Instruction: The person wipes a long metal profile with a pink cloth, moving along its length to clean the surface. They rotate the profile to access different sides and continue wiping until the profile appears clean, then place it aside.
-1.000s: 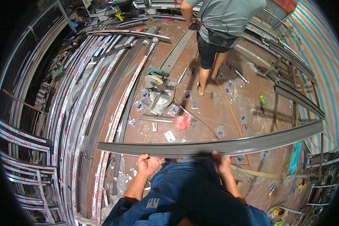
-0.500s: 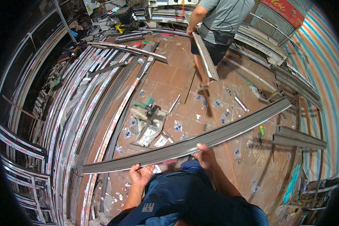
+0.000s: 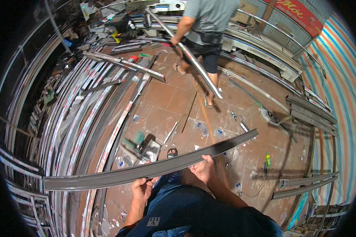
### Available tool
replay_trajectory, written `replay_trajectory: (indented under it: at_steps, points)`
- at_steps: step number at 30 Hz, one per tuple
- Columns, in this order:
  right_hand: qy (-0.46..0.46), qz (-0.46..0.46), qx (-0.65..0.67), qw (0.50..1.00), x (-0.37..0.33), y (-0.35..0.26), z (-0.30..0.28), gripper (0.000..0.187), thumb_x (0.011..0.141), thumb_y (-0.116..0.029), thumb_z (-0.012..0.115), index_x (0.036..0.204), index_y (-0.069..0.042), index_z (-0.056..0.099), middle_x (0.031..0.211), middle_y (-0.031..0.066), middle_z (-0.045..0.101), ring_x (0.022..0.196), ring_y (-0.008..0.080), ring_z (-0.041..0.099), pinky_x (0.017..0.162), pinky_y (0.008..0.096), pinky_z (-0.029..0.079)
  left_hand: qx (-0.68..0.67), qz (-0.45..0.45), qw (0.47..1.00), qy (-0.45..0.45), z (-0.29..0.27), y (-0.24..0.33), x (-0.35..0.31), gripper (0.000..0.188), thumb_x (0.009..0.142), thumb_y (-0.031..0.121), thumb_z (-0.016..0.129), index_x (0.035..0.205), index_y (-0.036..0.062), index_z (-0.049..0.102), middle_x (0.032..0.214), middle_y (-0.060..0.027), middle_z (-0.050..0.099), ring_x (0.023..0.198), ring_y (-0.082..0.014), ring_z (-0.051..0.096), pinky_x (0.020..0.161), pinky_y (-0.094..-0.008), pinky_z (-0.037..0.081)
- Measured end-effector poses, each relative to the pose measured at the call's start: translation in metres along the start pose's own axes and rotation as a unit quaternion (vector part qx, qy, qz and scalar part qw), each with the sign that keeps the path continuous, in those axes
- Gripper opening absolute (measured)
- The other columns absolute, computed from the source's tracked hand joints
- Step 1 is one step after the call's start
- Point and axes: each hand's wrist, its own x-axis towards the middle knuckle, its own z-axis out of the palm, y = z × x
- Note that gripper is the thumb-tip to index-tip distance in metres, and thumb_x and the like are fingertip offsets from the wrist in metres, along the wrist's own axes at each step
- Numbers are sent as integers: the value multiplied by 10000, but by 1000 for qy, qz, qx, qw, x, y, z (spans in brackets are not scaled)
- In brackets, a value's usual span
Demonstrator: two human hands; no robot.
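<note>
A long dark grey metal profile (image 3: 168,166) stretches across in front of my body, its left end lower than its right. My left hand (image 3: 142,189) grips its near edge left of my body, with the thumb on top and a fingertip showing over the far edge. Further right, my right hand (image 3: 203,168) holds the same near edge, fingers curled beneath. The profile's left end passes over the stacked lengths on the floor, and the right end hangs free above the tiles. Just beyond the profile stands a green miter saw (image 3: 138,144), partly covered by it.
A co-worker (image 3: 203,33) ahead carries another long profile (image 3: 197,65). Stacked profiles (image 3: 79,130) cover the left floor. More profiles (image 3: 312,112) lie at right, by a striped tarp (image 3: 340,98). A green bottle (image 3: 268,159) and scraps lie on the tiled floor (image 3: 162,98).
The profile in my hands has shifted left and its right end has come lower. My right hand moved slightly left. The co-worker has stepped left, swinging the other profile.
</note>
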Motion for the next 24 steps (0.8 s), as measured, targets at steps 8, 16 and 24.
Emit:
replay_trajectory:
  at_steps: [8, 16, 24]
  points:
    - [45, -69, 113, 990, 123, -119, 56, 417, 877, -369, 692, 1206, -119, 636, 1095, 40, 706, 1011, 224, 655, 868, 388, 529, 26, -73, 985, -152, 45, -15, 227, 363, 830, 59, 760, 1191, 18, 740, 1246, -160, 729, 1171, -353, 705, 1092, -617, 554]
    - [-49, -120, 152, 980, 252, -251, 61, 396, 929, -389, 648, 1169, -75, 655, 1054, 87, 732, 909, 256, 702, 764, 400, 576, 193, -178, 962, -77, 174, -42, 417, 681, 838, 178, 818, 1440, -34, 580, 1406, -202, 650, 1312, -381, 624, 1192, -590, 427]
    - [-80, -97, 71, 989, 391, -416, 92, 410, 970, -428, 603, 1224, -108, 636, 1116, 86, 726, 925, 277, 692, 733, 415, 569, 262, -48, 957, -116, 360, -92, 565, 1098, 774, 321, 884, 1655, 74, 277, 1355, -179, 611, 1227, -351, 640, 1029, -517, 539]
